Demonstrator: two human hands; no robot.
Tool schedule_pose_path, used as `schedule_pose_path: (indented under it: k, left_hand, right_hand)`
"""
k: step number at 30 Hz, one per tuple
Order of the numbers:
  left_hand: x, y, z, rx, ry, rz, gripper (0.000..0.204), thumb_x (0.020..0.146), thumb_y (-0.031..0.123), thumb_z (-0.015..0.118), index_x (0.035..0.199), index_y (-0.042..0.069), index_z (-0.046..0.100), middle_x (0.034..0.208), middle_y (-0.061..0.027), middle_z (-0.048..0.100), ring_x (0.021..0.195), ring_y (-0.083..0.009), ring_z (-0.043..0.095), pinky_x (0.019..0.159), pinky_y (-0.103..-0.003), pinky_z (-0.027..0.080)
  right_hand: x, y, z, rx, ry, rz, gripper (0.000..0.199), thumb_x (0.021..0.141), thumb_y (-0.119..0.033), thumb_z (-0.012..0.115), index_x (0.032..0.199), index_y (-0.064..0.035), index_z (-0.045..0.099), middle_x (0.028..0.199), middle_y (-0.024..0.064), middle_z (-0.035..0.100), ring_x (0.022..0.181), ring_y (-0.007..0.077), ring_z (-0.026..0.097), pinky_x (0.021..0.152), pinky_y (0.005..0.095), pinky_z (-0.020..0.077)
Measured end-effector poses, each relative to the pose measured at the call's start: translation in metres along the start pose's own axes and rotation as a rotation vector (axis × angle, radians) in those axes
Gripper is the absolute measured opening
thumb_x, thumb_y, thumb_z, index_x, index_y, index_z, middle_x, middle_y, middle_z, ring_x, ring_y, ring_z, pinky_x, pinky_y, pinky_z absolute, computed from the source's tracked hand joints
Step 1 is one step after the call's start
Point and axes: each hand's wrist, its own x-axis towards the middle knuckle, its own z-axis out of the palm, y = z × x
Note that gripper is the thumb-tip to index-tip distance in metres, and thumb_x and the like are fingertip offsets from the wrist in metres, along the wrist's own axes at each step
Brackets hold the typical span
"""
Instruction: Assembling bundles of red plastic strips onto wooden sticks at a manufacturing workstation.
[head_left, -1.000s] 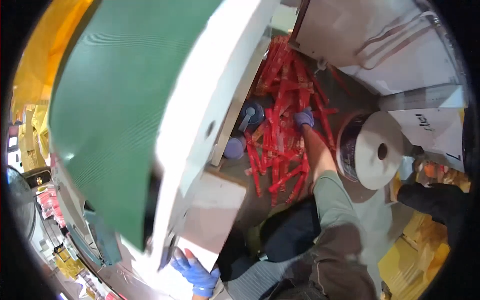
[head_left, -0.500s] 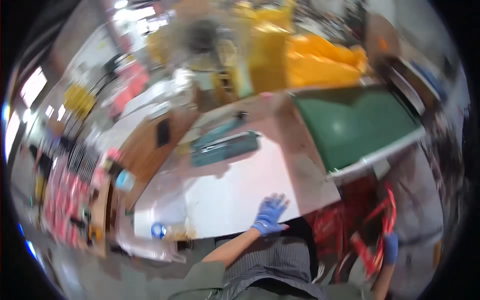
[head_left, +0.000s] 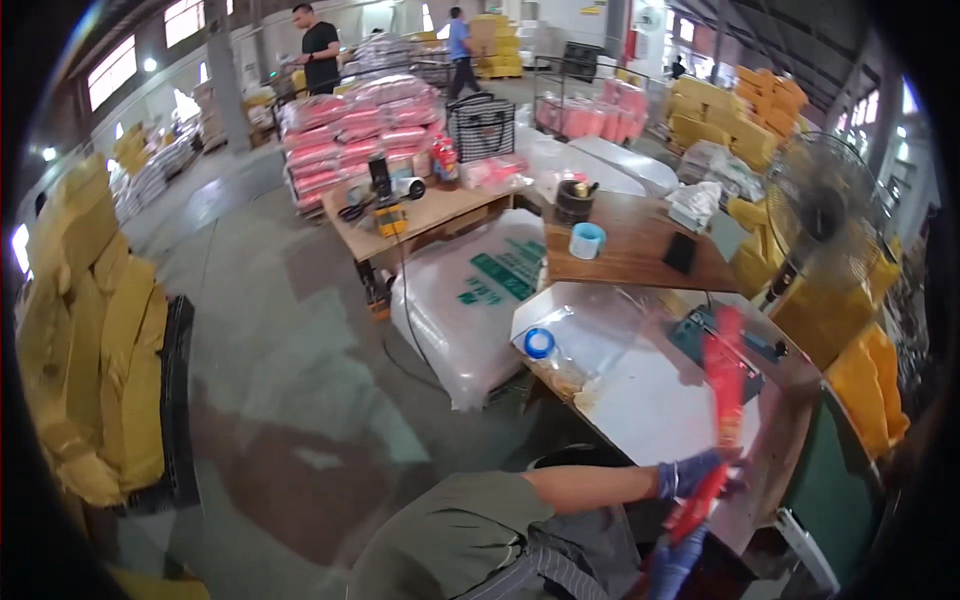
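A long, narrow red plastic piece, smeared by motion, rises above the near right part of the white-topped table. My left hand, in a blue glove with bare fingertips, is closed around its middle. My right hand, gloved in blue too, grips its lower end near the bottom edge. Beyond the red piece, partly covered by it, lies a teal bar-shaped device, apparently a bag sealer. A clear plastic jar with a blue rim lies at the table's left corner.
A brown side table holds a light blue tape roll and a dark phone. A large fan stands at the far right. A stuffed white sack sits left of the table. Two people walk or stand far back.
The view has swung left. My left hand has left the tabletop and now holds the red piece. My right hand has brought it up from the red things at the right.
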Motion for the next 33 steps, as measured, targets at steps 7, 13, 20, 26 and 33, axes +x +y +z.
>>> schedule_pose_path:
  k: [7, 13, 20, 26, 33]
  left_hand:
    - [-0.029, 0.069, -0.109, 0.09, 0.726, 0.321, 0.032, 0.066, 0.016, 0.068, 0.087, 0.009, 0.044, 0.076, -0.0058, 0.053, 0.064, -0.0198, 0.058, 0.043, -0.027, 0.047]
    - [-0.038, 0.115, -0.141, 0.343, 0.695, -0.064, 0.021, 0.074, 0.015, 0.054, 0.094, 0.007, 0.053, 0.052, 0.0038, 0.041, 0.04, -0.0041, 0.039, 0.037, -0.019, 0.035]
    - [-0.031, 0.109, -0.133, -0.246, 0.078, -0.177, 0.04, 0.084, 0.02, 0.047, 0.121, 0.009, 0.035, 0.061, 0.0018, 0.036, 0.041, -0.0023, 0.031, 0.041, -0.017, 0.029]
    - [-0.028, 0.083, -0.115, 0.025, 0.304, -0.303, 0.039, 0.079, 0.03, 0.055, 0.107, 0.005, 0.044, 0.068, -0.0003, 0.048, 0.043, -0.0029, 0.034, 0.042, -0.016, 0.03]
    - [-0.033, 0.081, -0.121, 0.376, 0.351, -0.296, 0.033, 0.072, 0.018, 0.063, 0.097, 0.001, 0.05, 0.077, -0.0062, 0.057, 0.065, -0.0135, 0.056, 0.057, -0.024, 0.048]
  right_hand:
    - [-0.02, -0.048, 0.069, 0.375, -0.465, 0.397, 0.064, 0.065, 0.003, 0.045, 0.125, -0.0011, 0.022, 0.072, 0.01, 0.048, 0.055, 0.0161, 0.045, 0.049, 0.0287, 0.0404]
    - [-0.012, -0.061, 0.13, 0.64, -0.532, 0.409, 0.064, 0.073, -0.015, 0.06, 0.125, -0.0025, 0.026, 0.11, 0.015, 0.046, 0.1, 0.0243, 0.046, 0.086, 0.0326, 0.0375]
    - [0.083, 0.016, 0.144, 1.761, -0.309, 1.096, 0.052, 0.085, -0.04, 0.041, 0.121, -0.0046, 0.031, 0.103, 0.0086, 0.048, 0.089, 0.015, 0.05, 0.075, 0.0292, 0.0426]
    - [0.129, 0.078, 0.166, 1.356, -0.272, 0.926, 0.03, 0.085, -0.032, 0.044, 0.097, -0.0049, 0.05, 0.072, 0.0004, 0.056, 0.064, 0.0089, 0.053, 0.058, 0.0223, 0.044]
    - [0.161, 0.118, 0.175, 1.07, -0.002, 1.014, 0.013, 0.077, -0.018, 0.055, 0.084, -0.0076, 0.059, 0.068, 0.0032, 0.058, 0.05, 0.0113, 0.054, 0.041, 0.0242, 0.0439]
